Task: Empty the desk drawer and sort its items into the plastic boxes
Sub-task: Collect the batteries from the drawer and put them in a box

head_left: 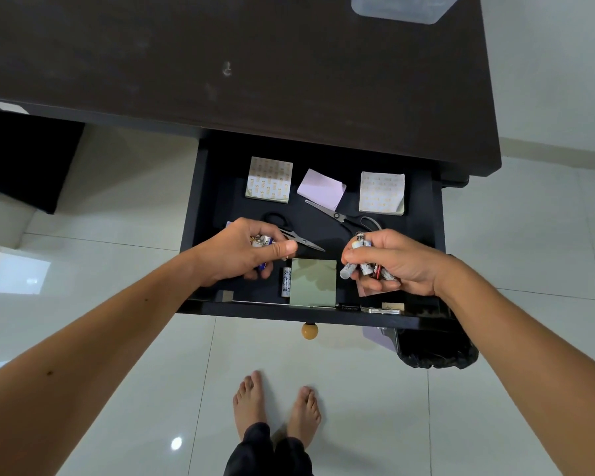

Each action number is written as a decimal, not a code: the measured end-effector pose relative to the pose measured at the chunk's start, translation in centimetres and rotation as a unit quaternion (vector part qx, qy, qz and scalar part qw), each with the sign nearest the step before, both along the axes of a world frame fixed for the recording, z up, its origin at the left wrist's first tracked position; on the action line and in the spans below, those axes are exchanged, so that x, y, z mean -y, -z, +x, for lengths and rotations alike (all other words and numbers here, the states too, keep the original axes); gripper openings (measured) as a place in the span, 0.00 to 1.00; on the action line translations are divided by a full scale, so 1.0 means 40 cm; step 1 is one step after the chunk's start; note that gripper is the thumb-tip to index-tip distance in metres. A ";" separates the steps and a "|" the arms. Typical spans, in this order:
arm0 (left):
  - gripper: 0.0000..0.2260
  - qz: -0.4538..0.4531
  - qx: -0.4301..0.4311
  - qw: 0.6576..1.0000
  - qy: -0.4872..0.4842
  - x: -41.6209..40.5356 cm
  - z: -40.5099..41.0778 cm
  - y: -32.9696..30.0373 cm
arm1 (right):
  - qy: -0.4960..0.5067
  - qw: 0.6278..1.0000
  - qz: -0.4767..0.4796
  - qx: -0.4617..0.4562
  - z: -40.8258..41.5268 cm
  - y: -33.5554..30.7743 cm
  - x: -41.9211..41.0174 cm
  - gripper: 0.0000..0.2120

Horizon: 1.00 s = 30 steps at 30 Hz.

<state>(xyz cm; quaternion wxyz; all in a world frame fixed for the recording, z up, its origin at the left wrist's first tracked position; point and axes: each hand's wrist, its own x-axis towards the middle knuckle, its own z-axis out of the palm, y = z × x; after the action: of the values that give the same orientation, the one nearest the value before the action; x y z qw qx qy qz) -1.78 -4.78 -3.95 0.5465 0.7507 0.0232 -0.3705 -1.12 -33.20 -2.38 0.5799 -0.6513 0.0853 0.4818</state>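
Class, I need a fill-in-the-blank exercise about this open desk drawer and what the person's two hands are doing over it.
1. Both the left hand and the right hand hold several ____.
2. The number of pairs of scissors lying in the drawer is ____.
3. The knob on the drawer's front is coloured ____.
4. A single battery lies just left of a ____ notepad.

Missing words: batteries; two; yellow; green
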 end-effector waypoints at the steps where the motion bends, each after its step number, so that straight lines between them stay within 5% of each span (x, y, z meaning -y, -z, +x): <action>1: 0.17 -0.004 -0.006 1.000 -0.005 0.002 -0.002 0.003 | -0.009 1.000 0.001 0.005 -0.002 0.003 -0.001 0.10; 15: 0.08 -0.050 -0.068 0.996 -0.013 0.005 -0.004 0.006 | -0.051 0.998 -0.020 0.042 -0.005 0.011 0.005 0.05; 18: 0.10 -0.001 -0.052 0.998 0.017 0.005 -0.006 0.005 | -0.111 0.988 -0.084 0.061 -0.006 0.016 0.001 0.13; 23: 0.13 0.082 0.003 0.996 0.043 0.000 -0.006 0.032 | -0.284 0.914 -0.229 0.175 -0.011 0.037 -0.002 0.06; 30: 0.14 0.174 0.045 0.974 0.141 0.009 -0.002 0.046 | -0.370 0.856 -0.273 0.238 -0.007 0.061 -0.011 0.08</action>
<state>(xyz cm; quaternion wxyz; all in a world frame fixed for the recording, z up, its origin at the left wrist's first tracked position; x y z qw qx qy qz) -1.86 -5.16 -5.77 0.3503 0.8458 -0.0434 -0.4000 -1.40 -32.76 -4.83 0.1604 -0.8616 -0.1746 0.4488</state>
